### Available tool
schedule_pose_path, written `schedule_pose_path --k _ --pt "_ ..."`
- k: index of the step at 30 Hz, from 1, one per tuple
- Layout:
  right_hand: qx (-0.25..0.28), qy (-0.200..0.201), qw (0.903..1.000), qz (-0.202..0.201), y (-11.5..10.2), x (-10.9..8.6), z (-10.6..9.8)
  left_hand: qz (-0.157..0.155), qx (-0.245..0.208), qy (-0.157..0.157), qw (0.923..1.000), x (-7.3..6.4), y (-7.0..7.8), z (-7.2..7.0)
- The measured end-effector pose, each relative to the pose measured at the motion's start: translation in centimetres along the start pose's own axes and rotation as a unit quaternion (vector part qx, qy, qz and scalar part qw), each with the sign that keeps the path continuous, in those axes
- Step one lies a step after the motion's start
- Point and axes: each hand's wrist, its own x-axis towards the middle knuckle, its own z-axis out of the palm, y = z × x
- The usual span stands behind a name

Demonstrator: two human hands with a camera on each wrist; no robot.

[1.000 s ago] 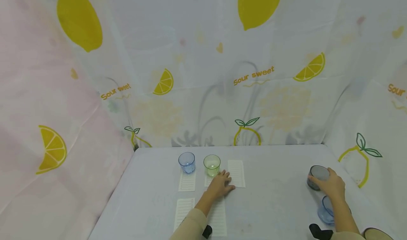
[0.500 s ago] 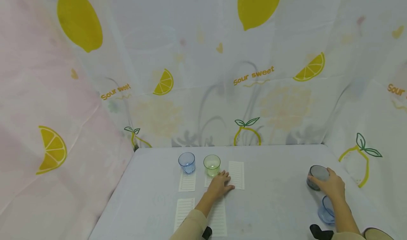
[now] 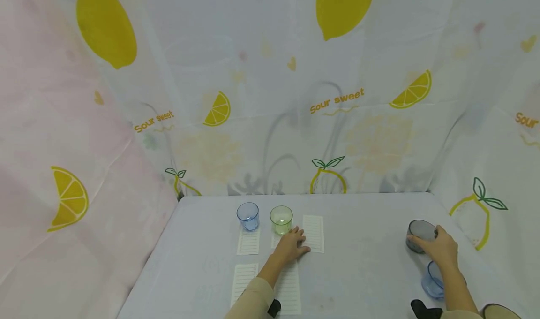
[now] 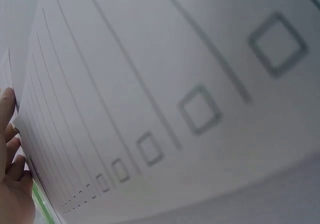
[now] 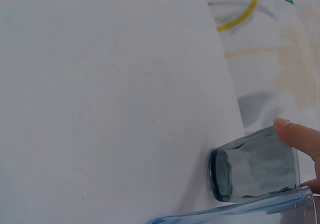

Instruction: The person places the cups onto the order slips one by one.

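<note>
My left hand [image 3: 290, 246] lies palm down in front of the green glass [image 3: 281, 219], its fingers extended. Its fingertips reach the left edge of a ruled paper sheet [image 3: 313, 234]. Ruled lines and small boxes on a close sheet [image 4: 150, 109] fill most of the left wrist view, with part of the hand [image 4: 15, 194] at the left edge. Far to the right, my right hand [image 3: 444, 248] grips a grey glass [image 3: 415, 238] between thumb and fingers; this glass [image 5: 255, 169] stands upright on the table.
A blue glass [image 3: 248, 216] stands on a sheet [image 3: 249, 245] left of the green one. Nearer lie two more sheets, one [image 3: 244, 279] partly under the left sleeve. Another blue glass [image 3: 431, 284] and a dark-rimmed glass [image 3: 501, 312] are beside the right forearm.
The sheet by my left fingertips has slid slightly nearer to me. My left hand has shifted very little, and the right hand stays on the grey glass.
</note>
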Motion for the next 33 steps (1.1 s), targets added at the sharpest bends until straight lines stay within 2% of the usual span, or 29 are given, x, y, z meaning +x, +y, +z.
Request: schedule_pose_path --k 4,10,13,17,21,27,33 --pt "0.013 0.019 0.9995 -0.021 0.0 -0.3 0.2 0.017 0.017 0.012 0.9996 0.0 -0.2 0.1" --pt "0.043 0.085 0.9918 -0.085 -0.3 -0.9 0.5 0.035 0.049 0.016 0.9981 -0.1 0.0 0.2" --pt "0.064 0.084 0.9896 -0.098 -0.8 -0.9 0.7 0.033 0.057 0.009 0.9978 -0.1 0.1 0.2" --pt "0.093 0.048 0.9899 -0.096 -1.4 -0.9 0.8 0.035 0.065 0.003 0.9973 -0.1 0.1 0.1" --pt "0.122 0.039 0.9842 -0.122 -1.9 -1.0 1.2 0.036 0.068 0.001 0.9970 0.1 0.0 0.0" --pt "0.163 0.037 0.9731 -0.158 -2.9 -1.1 2.3 0.029 0.053 0.000 0.9981 0.0 0.0 -0.1" --pt "0.176 0.023 0.9703 -0.164 -3.6 -0.9 3.4 0.015 0.040 -0.004 0.9991 -0.1 0.2 -0.3"
